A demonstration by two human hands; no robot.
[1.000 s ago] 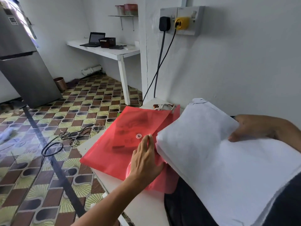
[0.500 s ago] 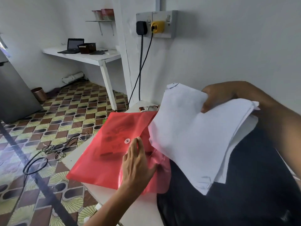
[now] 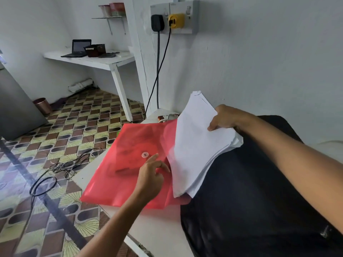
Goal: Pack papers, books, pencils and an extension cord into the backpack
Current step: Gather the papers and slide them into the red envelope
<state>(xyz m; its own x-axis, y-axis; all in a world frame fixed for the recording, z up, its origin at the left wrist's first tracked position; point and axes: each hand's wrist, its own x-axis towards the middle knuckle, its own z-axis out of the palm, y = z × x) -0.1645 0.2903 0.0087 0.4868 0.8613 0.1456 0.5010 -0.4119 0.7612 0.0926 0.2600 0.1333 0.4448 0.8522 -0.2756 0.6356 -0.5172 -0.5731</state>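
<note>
White papers (image 3: pixel 196 145) clamped in right hand (image 3: pixel 225 118), tilted, lower corner entering red folder (image 3: pixel 128 164) on table (image 3: pixel 157 229), left of black backpack (image 3: pixel 250 191). Left hand (image 3: pixel 151 175) on folder, fingers loosely curled, holding nothing. Advised: lift flap wide, keep stack square, slide in evenly.

No legible text, label or number anywhere. Dark marks inside red folder (image 3: pixel 130 156), centre frame: too blurred to read.
</note>
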